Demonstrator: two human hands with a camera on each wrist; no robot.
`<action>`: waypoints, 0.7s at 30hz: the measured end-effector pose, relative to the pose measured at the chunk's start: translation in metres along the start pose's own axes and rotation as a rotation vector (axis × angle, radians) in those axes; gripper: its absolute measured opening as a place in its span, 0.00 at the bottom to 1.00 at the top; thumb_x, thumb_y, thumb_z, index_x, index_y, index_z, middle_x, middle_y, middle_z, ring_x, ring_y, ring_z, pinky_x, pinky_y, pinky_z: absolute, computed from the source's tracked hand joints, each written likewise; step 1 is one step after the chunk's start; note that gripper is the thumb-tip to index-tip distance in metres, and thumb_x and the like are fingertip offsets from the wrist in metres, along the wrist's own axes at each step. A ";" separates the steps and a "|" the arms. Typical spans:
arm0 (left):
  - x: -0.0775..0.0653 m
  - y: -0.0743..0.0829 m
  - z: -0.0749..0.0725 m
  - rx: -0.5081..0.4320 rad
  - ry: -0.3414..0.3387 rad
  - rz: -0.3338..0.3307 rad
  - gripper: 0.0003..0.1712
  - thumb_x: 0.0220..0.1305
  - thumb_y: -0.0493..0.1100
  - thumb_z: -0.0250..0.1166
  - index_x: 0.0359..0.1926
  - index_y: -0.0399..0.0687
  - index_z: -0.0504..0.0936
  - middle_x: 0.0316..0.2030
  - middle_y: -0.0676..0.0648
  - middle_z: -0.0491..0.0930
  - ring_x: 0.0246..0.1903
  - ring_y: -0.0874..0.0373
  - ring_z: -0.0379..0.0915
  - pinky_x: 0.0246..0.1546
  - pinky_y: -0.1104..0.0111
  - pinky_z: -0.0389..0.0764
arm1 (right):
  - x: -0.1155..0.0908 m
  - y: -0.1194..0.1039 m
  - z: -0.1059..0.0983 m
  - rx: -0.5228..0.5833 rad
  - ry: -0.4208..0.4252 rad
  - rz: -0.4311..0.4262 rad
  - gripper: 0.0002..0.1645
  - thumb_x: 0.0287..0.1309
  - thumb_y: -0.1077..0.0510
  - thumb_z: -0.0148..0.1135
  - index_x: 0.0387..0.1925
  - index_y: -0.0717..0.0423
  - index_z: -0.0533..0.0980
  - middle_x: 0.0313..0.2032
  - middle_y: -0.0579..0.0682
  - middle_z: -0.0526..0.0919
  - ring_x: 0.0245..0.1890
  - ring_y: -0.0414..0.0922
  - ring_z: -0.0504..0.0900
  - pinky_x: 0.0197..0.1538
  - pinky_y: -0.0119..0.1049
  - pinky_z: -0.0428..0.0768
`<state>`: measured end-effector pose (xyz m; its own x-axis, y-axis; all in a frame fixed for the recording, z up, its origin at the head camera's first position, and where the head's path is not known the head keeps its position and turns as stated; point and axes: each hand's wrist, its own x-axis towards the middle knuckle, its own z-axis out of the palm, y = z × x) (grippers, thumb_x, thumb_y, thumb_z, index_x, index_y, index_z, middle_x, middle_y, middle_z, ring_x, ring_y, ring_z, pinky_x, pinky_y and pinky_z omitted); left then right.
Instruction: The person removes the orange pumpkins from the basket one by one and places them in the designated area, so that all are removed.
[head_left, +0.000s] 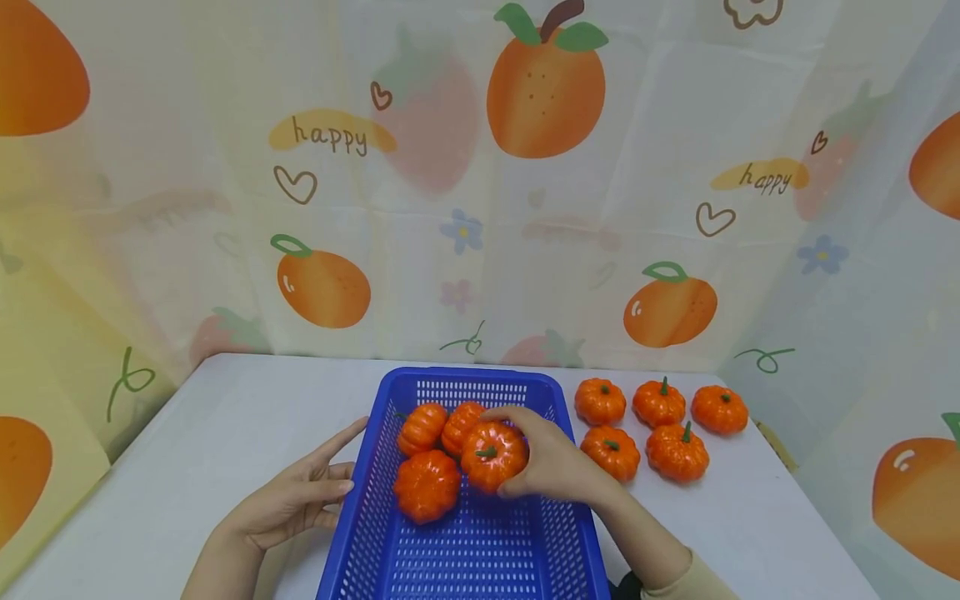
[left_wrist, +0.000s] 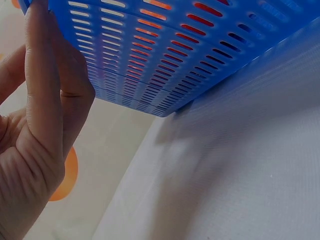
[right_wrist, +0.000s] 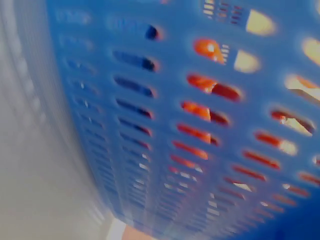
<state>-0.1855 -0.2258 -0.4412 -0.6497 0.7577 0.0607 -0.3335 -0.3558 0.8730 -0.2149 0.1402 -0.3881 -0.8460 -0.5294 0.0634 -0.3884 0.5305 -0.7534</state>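
Note:
A blue plastic basket (head_left: 480, 550) with slotted walls stands on the white table. Inside it, my right hand (head_left: 551, 458) grips a small orange pumpkin (head_left: 491, 458) with a green stem, thumb at its near side and fingers over its far side. Close by in the basket lie a pumpkin turned stem-down (head_left: 427, 486), one at the back left (head_left: 423, 429) and another (head_left: 461, 427) partly hidden behind the held one. My left hand (head_left: 296, 496) rests its extended fingers against the basket's left wall (left_wrist: 150, 60). In the right wrist view the basket wall (right_wrist: 165, 100) hides that hand.
Several more pumpkins stand in two rows on the table right of the basket, among them a near one (head_left: 677, 452) and a far one (head_left: 719, 409). A fruit-printed curtain (head_left: 525, 275) hangs behind the table's back edge. White tabletop (head_left: 247, 417) extends left of the basket.

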 end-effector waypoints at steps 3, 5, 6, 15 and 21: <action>0.000 0.000 0.000 -0.007 0.000 0.001 0.44 0.75 0.28 0.37 0.78 0.65 0.29 0.63 0.40 0.75 0.52 0.52 0.83 0.51 0.60 0.85 | -0.002 0.001 -0.007 0.007 0.036 0.012 0.49 0.34 0.60 0.78 0.63 0.42 0.69 0.59 0.48 0.76 0.56 0.49 0.77 0.56 0.53 0.84; 0.000 -0.001 -0.001 -0.007 -0.002 0.003 0.44 0.75 0.27 0.37 0.78 0.65 0.30 0.63 0.40 0.75 0.52 0.51 0.83 0.51 0.60 0.85 | -0.003 0.002 -0.012 0.012 0.058 0.025 0.49 0.35 0.60 0.78 0.64 0.45 0.68 0.59 0.50 0.77 0.55 0.50 0.78 0.54 0.53 0.85; 0.000 -0.001 -0.001 -0.006 -0.001 0.003 0.44 0.75 0.27 0.37 0.78 0.65 0.30 0.62 0.40 0.76 0.52 0.52 0.83 0.51 0.60 0.85 | -0.004 0.002 -0.015 0.019 0.068 0.033 0.49 0.36 0.60 0.78 0.64 0.46 0.67 0.58 0.51 0.77 0.54 0.51 0.78 0.54 0.52 0.85; 0.001 -0.001 -0.001 0.016 0.007 -0.003 0.43 0.75 0.28 0.37 0.78 0.65 0.29 0.63 0.41 0.76 0.53 0.51 0.83 0.51 0.60 0.85 | -0.014 0.012 -0.036 0.147 0.145 0.098 0.52 0.39 0.60 0.78 0.67 0.42 0.64 0.64 0.52 0.70 0.56 0.54 0.76 0.54 0.47 0.86; 0.000 0.000 0.000 0.018 0.016 -0.005 0.43 0.75 0.29 0.38 0.78 0.65 0.30 0.62 0.41 0.76 0.52 0.52 0.83 0.50 0.60 0.86 | -0.021 0.020 -0.050 0.122 0.189 0.093 0.51 0.41 0.56 0.77 0.68 0.46 0.63 0.67 0.57 0.67 0.58 0.57 0.75 0.54 0.49 0.85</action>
<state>-0.1854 -0.2258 -0.4412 -0.6593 0.7503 0.0488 -0.3243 -0.3424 0.8818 -0.2225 0.1948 -0.3718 -0.9339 -0.3425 0.1024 -0.2680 0.4811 -0.8347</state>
